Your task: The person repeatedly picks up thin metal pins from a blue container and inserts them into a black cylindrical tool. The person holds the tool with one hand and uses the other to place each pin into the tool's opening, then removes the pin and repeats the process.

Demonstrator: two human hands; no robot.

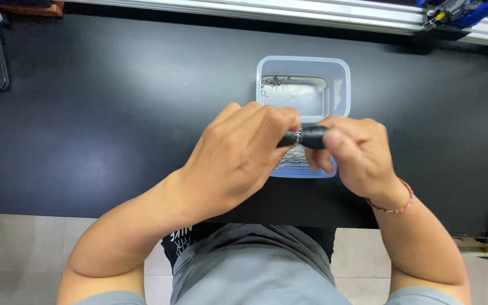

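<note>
I see both hands meeting over the near end of a clear rectangular plastic tub (pixel 343 85) that stands on the matte black surface (pixel 108 113). The left hand (pixel 238 155) is curled, fingertips pinched on the silvery end of a short black cylindrical part (pixel 306 137). The right hand (pixel 354 155) is closed around the part's other, thicker black end, a beaded cord bracelet (pixel 393 204) on its wrist. The part is held level, just above the tub's near rim.

Under the fingers lies a bundle of thin silver metal pins (pixel 293 158), mostly hidden. A few loose small metal pieces (pixel 274 82) sit in the tub's far corner.

My worries: the grip is all fingertips on a small smooth piece, so a twist with uneven force could let it slip; it would likely fall into the tub and scatter the pins. A wrist leaning on the tub's rim could tip or slide the light container. I can't tell how the two ends join, so forcing them risks jamming.
</note>
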